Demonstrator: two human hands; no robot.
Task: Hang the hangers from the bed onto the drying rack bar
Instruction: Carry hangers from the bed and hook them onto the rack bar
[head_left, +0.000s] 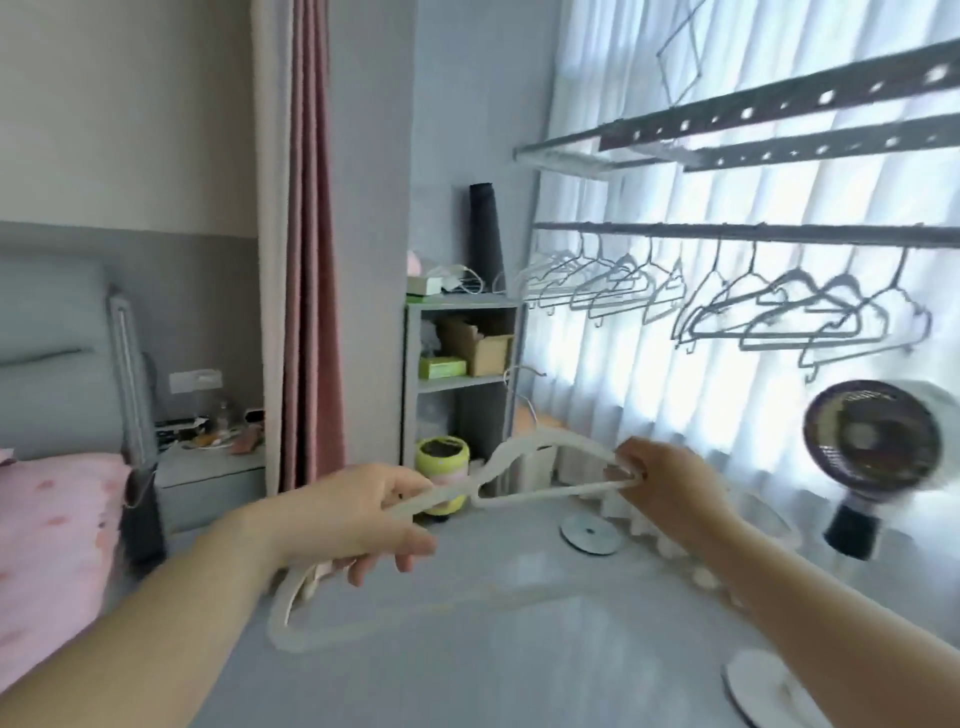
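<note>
Hanger (540, 457) between both hands (374, 512)

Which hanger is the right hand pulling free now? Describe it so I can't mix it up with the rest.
Start at the drying rack bar across the bright curtained window, then drop to the two hands below it. The right hand pinches one end of a white hanger. Unlike the grey hangers on the bar, it is white and held; the left hand grips more white ones.
</note>
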